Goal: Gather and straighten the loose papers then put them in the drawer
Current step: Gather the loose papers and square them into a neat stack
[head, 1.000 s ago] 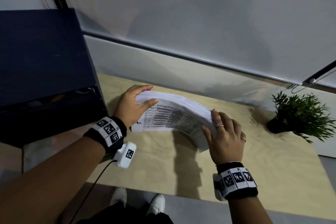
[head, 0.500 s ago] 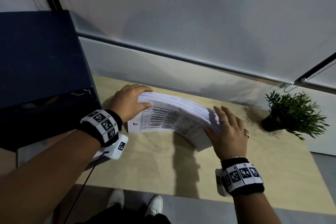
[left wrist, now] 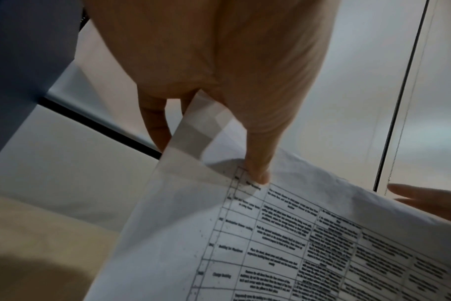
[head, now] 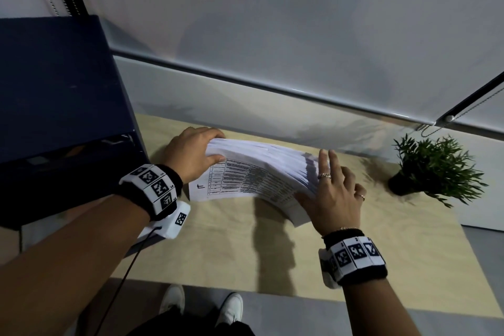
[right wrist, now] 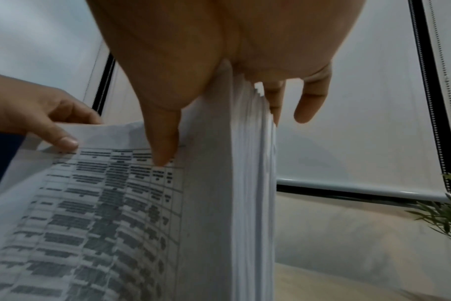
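A thick stack of white papers (head: 253, 180) stands on its long edge on the light wooden table (head: 218, 248), bowed, with a printed table on its front sheet. My left hand (head: 215, 146) grips the stack's left end, thumb (left wrist: 258, 163) on the front sheet and fingers behind. At the other end, my right hand (head: 313, 174) pinches the stack (right wrist: 245, 183), thumb (right wrist: 162, 142) on the printed face and fingers up the back. The sheet edges on the right are stepped and uneven. The dark blue drawer unit (head: 54, 90) stands at the left, with a dark gap (head: 81, 150) in its front.
A small potted plant (head: 433, 169) stands on the table to the right of my right hand. A white wall and a roller blind run behind the table. My white shoes (head: 201, 308) show on the grey floor below the table's front edge.
My right hand's fingers have straightened and risen behind the stack's right end. The stack stays on edge between both hands, and the left hand keeps its grip.
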Action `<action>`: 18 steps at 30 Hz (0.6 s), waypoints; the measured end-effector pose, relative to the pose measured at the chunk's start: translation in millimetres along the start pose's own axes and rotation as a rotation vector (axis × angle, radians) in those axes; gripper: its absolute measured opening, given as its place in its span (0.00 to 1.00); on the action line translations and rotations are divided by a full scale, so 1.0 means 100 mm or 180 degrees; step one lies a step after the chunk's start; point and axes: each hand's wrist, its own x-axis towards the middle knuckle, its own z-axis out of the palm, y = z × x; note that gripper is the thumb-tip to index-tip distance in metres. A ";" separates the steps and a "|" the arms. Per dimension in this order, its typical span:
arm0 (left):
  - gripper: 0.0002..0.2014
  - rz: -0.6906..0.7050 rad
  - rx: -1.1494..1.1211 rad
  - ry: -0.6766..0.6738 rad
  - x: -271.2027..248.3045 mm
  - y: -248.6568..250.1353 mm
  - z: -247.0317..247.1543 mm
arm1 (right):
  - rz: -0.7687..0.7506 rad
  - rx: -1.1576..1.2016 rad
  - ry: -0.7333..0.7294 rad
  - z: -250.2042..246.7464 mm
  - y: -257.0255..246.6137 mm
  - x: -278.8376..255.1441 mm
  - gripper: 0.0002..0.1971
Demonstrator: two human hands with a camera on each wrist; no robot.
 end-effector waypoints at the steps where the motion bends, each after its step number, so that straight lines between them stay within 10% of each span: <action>1: 0.18 0.0003 0.0123 -0.0004 0.01 0.01 -0.02 | 0.0108 0.0031 -0.0095 -0.01 -0.01 0.07 0.54; 8: 0.12 0.0082 0.0339 -0.0164 0.07 0.03 -0.09 | 0.0265 0.0294 -0.0625 -0.10 0.05 0.37 0.25; 14: 0.26 -0.1138 -0.1992 0.0391 -0.05 -0.07 0.04 | 0.1121 0.2834 0.0159 0.10 0.24 0.19 0.23; 18: 0.15 -0.1442 -0.2436 0.0239 -0.18 0.02 0.25 | 0.1721 0.3835 0.0028 0.46 0.16 0.00 0.18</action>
